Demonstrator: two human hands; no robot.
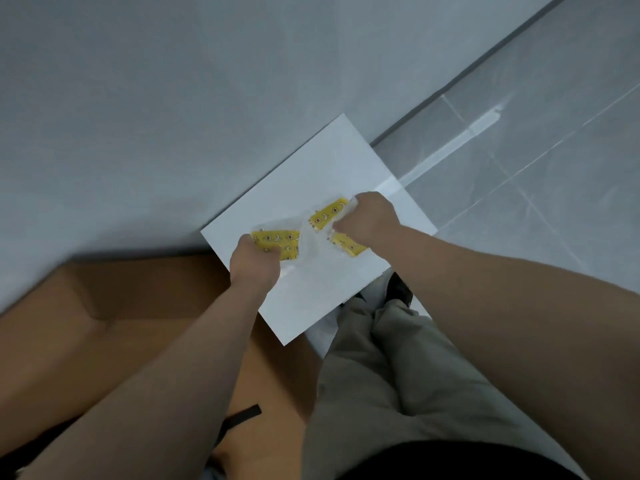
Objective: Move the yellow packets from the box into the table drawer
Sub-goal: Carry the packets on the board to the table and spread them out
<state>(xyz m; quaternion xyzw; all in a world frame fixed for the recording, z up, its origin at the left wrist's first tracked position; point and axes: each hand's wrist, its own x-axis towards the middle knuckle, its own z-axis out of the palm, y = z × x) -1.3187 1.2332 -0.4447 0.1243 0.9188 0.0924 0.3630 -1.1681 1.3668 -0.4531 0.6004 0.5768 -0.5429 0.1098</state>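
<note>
I saw both hands over the white drawer [311, 161] in the middle of the frame, standing out from under the grey table [138, 98] that filled the upper left. The left hand [254, 261] had its fingers curled tight round one yellow packet [277, 242]. The right hand [367, 216] was closed just as firmly on what looked like two more packets [327, 213], one poking out above the fist and one below. Motion blur and the clear wrapping made that count unsure. I judged the hands were low over the drawer so the load could be set down inside rather than dropped. The brown box [121, 306] sat at the lower left, next to the drawer, which I took to keep each carry short. I could see nothing lying loose in the drawer.
</note>
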